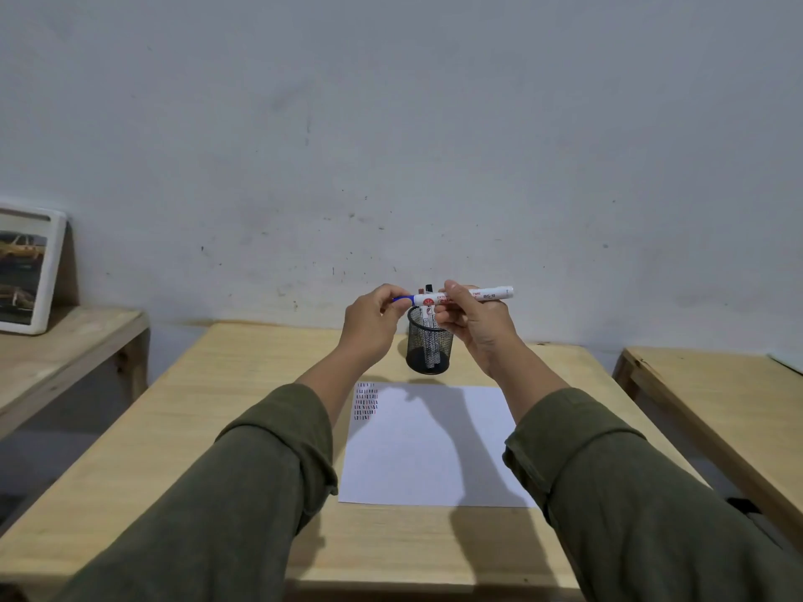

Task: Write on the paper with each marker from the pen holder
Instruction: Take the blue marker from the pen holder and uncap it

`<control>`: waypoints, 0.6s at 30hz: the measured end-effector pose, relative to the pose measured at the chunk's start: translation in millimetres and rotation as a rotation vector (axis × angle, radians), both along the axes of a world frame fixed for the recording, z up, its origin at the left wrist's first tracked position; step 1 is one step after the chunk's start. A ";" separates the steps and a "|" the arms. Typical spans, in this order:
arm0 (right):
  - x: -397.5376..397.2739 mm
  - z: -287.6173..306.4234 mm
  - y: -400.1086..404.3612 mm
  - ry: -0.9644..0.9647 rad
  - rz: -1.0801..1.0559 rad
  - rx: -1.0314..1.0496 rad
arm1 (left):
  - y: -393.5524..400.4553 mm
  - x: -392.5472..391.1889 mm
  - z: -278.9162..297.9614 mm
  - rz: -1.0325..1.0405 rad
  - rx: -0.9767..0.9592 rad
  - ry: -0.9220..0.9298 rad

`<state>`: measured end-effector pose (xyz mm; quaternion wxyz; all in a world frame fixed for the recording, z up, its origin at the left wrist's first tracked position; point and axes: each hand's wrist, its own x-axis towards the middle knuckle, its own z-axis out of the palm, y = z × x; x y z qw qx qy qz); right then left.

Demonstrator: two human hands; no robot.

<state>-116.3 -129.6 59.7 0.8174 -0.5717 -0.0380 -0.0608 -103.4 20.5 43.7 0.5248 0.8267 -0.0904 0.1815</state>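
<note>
At the far left of the frame a white-framed picture [27, 271] is seen leaning against the wall, stood on a low wooden side table [65, 345]. Just left of centre, the left hand [374, 317] is raised above the middle table [182, 427], its fingers curled and pinched around the blue cap [403, 298] at the left end of a marker [482, 293]. The marker is held level, lying left to right across the centre of the frame, with its white barrel printed in red and black. The barrel is gripped near its middle by the right hand [476, 323], whose fingers are wrapped over it from above while the plain white tail sticks out to the right of the fist. The two hands are close together, each clamped on its own end of the same marker. Whether the cap is seated or already parted from the barrel cannot be told.

Directly below and behind the marker, between the two hands, a black mesh pen holder [428, 347] is stood on the table, with other markers [428, 288] showing above its rim. Lower in the frame, under the forearms in their olive green sleeves [260, 484], a white sheet of paper [430, 462] is laid flat on the table. Rows of short red and black strokes [366, 401] are marked in its upper left corner, and the shadow of the arms is cast across it. At the right edge of the frame another wooden table [717, 397] is seen, well apart from the middle one.
</note>
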 end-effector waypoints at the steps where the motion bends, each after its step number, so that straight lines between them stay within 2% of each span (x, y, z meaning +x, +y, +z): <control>1: -0.7 -1.5 -0.2 -0.001 0.006 -0.005 | -0.2 -0.2 -1.0 -0.009 0.000 0.013; 9: -2.3 -15.8 -10.6 0.003 -0.043 -0.002 | 38.5 -3.0 -19.6 0.059 -0.021 0.187; 18: -14.9 -59.8 20.5 0.140 0.023 -0.073 | 65.1 -21.4 -67.4 0.208 -0.072 0.289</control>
